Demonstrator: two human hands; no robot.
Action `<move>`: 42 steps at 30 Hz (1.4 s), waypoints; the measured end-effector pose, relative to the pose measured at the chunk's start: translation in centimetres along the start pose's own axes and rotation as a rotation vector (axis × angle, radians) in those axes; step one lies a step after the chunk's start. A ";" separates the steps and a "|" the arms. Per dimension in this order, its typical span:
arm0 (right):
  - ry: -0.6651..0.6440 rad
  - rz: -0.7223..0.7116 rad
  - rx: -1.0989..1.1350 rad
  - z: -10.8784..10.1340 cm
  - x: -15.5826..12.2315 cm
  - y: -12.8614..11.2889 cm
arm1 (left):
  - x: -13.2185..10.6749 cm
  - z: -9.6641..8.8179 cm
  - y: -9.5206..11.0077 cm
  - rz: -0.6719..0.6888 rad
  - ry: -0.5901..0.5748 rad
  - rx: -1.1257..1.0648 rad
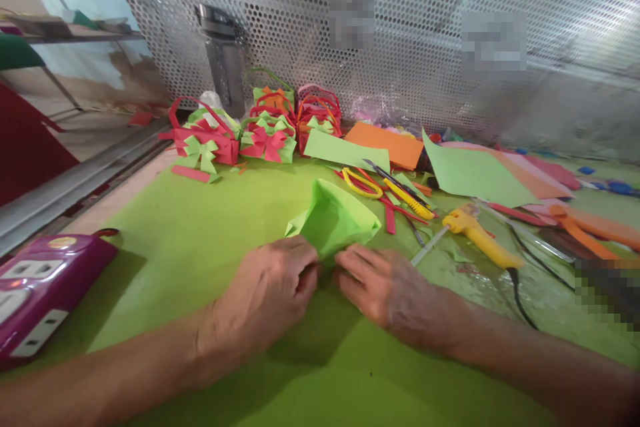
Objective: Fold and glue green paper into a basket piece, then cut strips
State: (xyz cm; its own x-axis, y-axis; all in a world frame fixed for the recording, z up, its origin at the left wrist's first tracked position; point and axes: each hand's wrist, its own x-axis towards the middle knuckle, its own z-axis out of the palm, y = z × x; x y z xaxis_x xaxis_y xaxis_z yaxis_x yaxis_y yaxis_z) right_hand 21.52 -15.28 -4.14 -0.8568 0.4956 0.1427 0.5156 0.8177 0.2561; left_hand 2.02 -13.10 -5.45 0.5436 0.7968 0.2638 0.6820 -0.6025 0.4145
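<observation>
A folded light green paper piece (340, 217), shaped like an open pouch, is held low over the green table. My left hand (280, 280) closes on its lower left edge, fingers curled. My right hand (380, 283) pinches the lower right edge, with the fingertips partly hidden. Just beyond the paper lie scissors with yellow handles (363, 183) and a yellow utility knife (407, 198). A yellow hot glue gun (480, 237) with a glue stick rests to the right of my right hand.
Small red and green paper baskets with bows (267, 139) stand at the back beside a dark bottle (225, 60). Green sheets (480, 173) and an orange sheet (385, 145) lie back right. A purple power strip (50, 287) sits at left. A perforated metal panel (280, 7) rises behind.
</observation>
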 end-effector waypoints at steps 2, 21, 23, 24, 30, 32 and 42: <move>-0.016 -0.055 -0.072 -0.3 0.4 -0.1 | 0.1 0.0 -0.1 0.006 0.002 -0.019; 0.052 -0.054 -0.059 0.8 1.1 0.2 | -1.5 -0.4 -1.0 0.130 0.010 -0.037; 0.021 -0.021 -0.011 0.7 1.0 0.2 | -1.5 -0.2 -1.1 0.133 0.007 -0.009; 0.012 0.001 0.013 0.7 1.0 0.1 | -1.4 -0.1 -1.1 0.130 0.003 -0.006; -0.043 0.178 0.137 1.0 1.1 -0.6 | -0.8 -0.2 -0.7 0.055 -0.039 -0.048; -0.052 0.245 0.172 1.1 1.2 -0.9 | -0.6 -0.2 -0.5 0.023 -0.059 -0.061; -0.030 0.457 0.371 0.9 1.5 -1.3 | -0.6 0.4 0.3 -0.091 -0.179 0.059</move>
State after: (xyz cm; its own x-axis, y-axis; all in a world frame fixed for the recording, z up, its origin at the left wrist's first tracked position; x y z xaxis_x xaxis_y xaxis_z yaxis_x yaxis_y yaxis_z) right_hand 19.57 -15.30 -5.11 -0.5487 0.8256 0.1312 0.8064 0.5641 -0.1775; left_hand 2.08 -13.78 -5.79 0.5530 0.8306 0.0659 0.7572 -0.5340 0.3762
